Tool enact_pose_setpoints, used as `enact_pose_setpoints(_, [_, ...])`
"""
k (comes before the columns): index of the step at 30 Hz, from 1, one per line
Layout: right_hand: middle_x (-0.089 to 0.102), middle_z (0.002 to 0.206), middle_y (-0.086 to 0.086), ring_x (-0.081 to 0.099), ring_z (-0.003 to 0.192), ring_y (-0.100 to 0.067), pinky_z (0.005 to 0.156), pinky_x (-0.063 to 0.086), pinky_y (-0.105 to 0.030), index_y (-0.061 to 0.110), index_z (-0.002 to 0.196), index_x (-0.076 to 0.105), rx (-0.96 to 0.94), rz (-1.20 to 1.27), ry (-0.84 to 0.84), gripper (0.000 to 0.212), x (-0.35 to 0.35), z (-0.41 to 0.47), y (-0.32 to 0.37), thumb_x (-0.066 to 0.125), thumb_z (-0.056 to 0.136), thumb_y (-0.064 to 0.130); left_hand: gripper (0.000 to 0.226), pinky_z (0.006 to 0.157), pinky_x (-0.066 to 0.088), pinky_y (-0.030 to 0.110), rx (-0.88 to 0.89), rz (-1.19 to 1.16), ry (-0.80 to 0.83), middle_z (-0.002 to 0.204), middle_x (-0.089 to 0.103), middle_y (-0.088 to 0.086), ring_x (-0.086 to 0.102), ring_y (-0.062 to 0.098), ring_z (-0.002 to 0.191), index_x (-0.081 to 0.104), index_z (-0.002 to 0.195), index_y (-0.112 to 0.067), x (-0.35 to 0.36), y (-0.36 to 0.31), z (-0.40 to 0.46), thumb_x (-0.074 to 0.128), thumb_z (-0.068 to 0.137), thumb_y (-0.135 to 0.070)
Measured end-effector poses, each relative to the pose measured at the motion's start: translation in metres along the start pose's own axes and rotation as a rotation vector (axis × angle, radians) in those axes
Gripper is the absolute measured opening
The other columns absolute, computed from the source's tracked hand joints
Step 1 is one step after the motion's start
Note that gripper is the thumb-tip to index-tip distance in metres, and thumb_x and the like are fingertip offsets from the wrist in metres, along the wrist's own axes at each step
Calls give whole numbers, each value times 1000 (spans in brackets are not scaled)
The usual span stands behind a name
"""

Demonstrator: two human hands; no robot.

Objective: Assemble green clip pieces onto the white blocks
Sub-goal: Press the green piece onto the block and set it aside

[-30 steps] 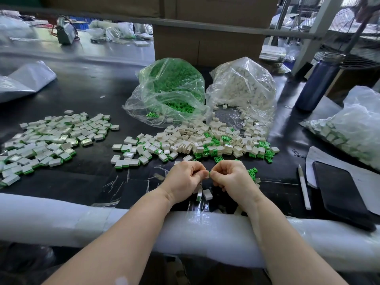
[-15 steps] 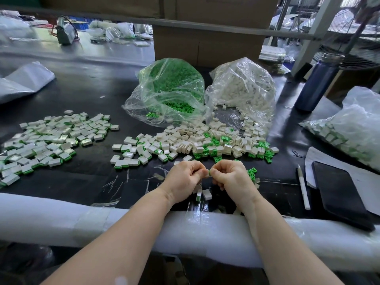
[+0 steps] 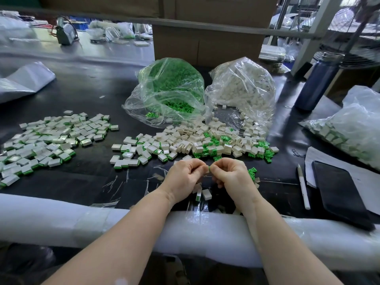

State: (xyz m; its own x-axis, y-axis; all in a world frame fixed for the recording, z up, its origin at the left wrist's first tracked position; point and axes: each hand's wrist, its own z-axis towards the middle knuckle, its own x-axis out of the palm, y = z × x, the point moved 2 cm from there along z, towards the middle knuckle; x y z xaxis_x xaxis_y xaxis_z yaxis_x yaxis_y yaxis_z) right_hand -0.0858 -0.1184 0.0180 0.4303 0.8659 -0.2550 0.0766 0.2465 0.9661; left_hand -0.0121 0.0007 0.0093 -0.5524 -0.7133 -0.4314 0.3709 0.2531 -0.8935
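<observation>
Now, what I see:
Left hand: fingers curled, pinching the green clip.
Right hand: pinching the same clip.
Blocks: heaped just beyond my hands.

Illumination is adequate, diffuse daylight entering from 1 to 2 o'clock, where the windows are blown out to near white. The black table carries a broad pale sheen from 9 to 11 o'clock. Specular highlights show on the clear bags at 12 o'clock and on the blocks at 9 o'clock. Shadows are soft and short. Wide-angle distortion bows the white padded edge across 6 o'clock and stretches the forearms. Centre is sharp; the background at 11 o'clock is soft, and the lower corners are dim and blurred.
</observation>
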Motion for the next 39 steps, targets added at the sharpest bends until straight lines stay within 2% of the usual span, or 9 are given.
enact_pose_setpoints(3, [59,59,1,52,51,-3,50,46,-16,7,76,65,-15,82,-33,14,1,-1,0,60,89,6,13,71,49,19,1,-101,-56,77,66,-4,58,5,70,66,83,-25,0,0,2,58,91,-17])
enact_pose_setpoints(7, [63,55,7,55,51,-1,50,48,-15,10,75,66,-35,104,-36,15,2,-1,0,60,89,7,10,59,47,12,-28,-274,-91,69,65,-2,61,2,64,65,82,-17,-2,0,2,61,89,-11])
enact_pose_setpoints(10, [64,57,7,56,52,0,51,49,-16,12,75,65,-37,98,-47,16,2,0,-1,60,89,7,10,57,47,12,-34,-323,-69,67,63,-2,60,2,61,64,80,-17,-2,-1,1,61,88,-11])
enact_pose_setpoints(14, [66,68,-4,58,56,-4,53,51,-19,13,76,64,-50,78,-58,15,2,1,-2,60,89,7,12,72,53,28,-39,-314,-58,75,65,7,61,14,73,64,80,-20,-2,0,1,59,89,-13])
enact_pose_setpoints(17, [64,66,-3,57,56,-6,52,51,-20,13,75,63,-45,60,-64,16,3,1,-3,59,89,7,14,59,49,15,-49,-361,-48,67,64,-3,61,1,61,64,80,-18,-1,0,1,58,90,-10])
enact_pose_setpoints(20, [60,63,0,54,57,-11,53,50,-25,14,74,61,-27,12,-60,17,4,2,-4,59,90,9,14,58,47,12,-58,-355,-60,67,64,-4,61,-1,60,65,81,-19,-1,1,1,58,90,-10])
enact_pose_setpoints(28, [54,59,3,48,56,-12,62,48,-38,16,69,60,-39,-153,-48,20,5,3,-1,60,88,11,9,69,53,24,-52,-214,-60,71,60,-2,57,10,65,67,87,-10,1,3,1,59,89,-9])
enact_pose_setpoints(34, [55,58,1,49,53,-9,56,45,-29,13,69,61,-1,-86,-47,19,4,3,-1,61,88,10,9,70,54,29,-58,-205,-69,70,61,0,57,12,65,68,86,-11,1,2,1,59,89,-10])
enact_pose_setpoints(39, [55,55,4,50,47,-2,47,45,-18,10,71,61,-4,55,-76,18,5,2,-1,60,89,7,14,57,50,14,-73,-342,-90,68,64,-1,59,4,58,66,81,-18,2,0,1,59,89,-8])
